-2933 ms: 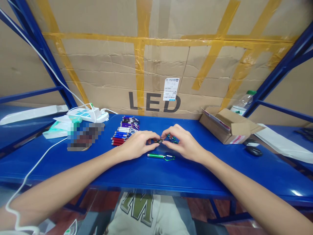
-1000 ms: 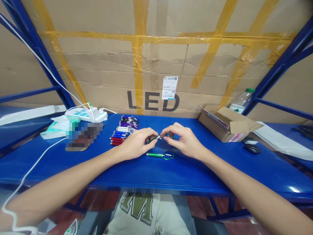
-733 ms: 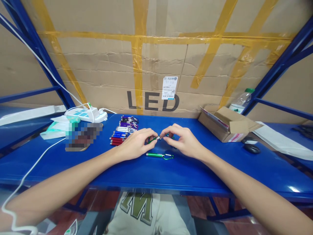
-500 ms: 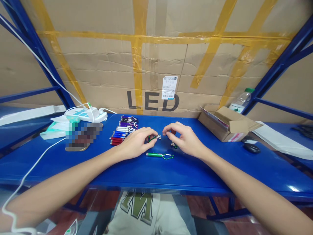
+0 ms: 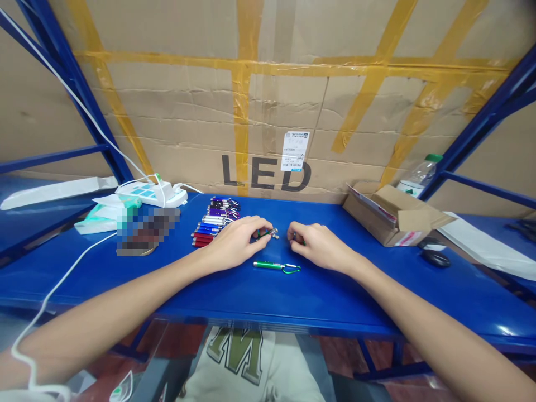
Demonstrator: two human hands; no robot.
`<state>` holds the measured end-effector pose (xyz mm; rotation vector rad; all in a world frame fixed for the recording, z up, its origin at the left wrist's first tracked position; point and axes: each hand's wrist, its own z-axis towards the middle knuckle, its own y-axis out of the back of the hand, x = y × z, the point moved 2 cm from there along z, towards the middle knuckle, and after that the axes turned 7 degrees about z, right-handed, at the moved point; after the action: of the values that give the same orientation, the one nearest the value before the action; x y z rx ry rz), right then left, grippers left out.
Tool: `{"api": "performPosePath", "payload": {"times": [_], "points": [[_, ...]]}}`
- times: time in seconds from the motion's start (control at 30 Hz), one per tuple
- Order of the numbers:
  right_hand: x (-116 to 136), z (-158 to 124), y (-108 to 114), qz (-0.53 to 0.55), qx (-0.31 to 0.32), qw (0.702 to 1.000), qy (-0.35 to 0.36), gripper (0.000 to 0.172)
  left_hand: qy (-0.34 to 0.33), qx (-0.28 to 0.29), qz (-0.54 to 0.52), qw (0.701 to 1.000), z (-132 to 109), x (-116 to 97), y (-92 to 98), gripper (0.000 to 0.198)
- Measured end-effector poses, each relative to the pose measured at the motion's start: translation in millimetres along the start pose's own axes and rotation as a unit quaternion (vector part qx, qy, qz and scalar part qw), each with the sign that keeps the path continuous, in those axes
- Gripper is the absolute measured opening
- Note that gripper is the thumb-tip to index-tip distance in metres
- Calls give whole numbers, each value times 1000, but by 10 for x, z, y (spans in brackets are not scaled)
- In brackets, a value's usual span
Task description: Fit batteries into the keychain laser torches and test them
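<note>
My left hand (image 5: pixel 243 241) is closed in a pinch around a small green penlight (image 5: pixel 272 231), its silver end pointing out to the right. A tiny silver disc shows just under that end; I cannot tell whether it is loose. My right hand (image 5: pixel 318 245) is a short way to the right, its fingers curled together around a small piece with a bit of green showing, mostly hidden. In front of both hands lies a whole green penlight (image 5: pixel 270 266) with a green carabiner clip (image 5: pixel 292 269). Beside my left hand several penlights (image 5: pixel 211 226) in red, blue, silver, purple and black lie in a row.
An open cardboard box (image 5: pixel 391 215) and a black mouse (image 5: pixel 435 257) are at the right, with a plastic bottle (image 5: pixel 421 174) behind. A white power strip (image 5: pixel 153 192) with cables stands at the back left. A large carton (image 5: pixel 188 123) walls off the back.
My right hand has lowered onto the small green-and-silver piece with a clip, and its fingers have curled around it. My left hand keeps its pinch. The view has shifted slightly.
</note>
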<state>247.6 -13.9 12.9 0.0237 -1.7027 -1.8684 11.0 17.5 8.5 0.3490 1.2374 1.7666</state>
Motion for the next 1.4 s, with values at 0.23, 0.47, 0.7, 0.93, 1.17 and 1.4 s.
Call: {"api": "performPosePath", "payload": {"times": [0.23,0.47,0.7,0.93,1.17,1.4], "points": [[8,0,18,2,-16,1000,-12,11,30,-35,-19,999,19,16,20,17],[36,4,30,-20,9,999,-32,10,53,-55,-45,996,30,30,25,15],[9,-6,-8,-5,7,1000,15,11,52,-34,-52,997,27,15,27,14],[-10,-7,-38,11,11,999,45,15,60,-30,-55,996,24,3,33,13],[-64,-6,-40,25,-43,994,94,16,47,-35,-41,997,20,14,27,13],[-31,8,19,107,-132,978,117,16,29,1,-2,1000,-1,35,-16,22]]}}
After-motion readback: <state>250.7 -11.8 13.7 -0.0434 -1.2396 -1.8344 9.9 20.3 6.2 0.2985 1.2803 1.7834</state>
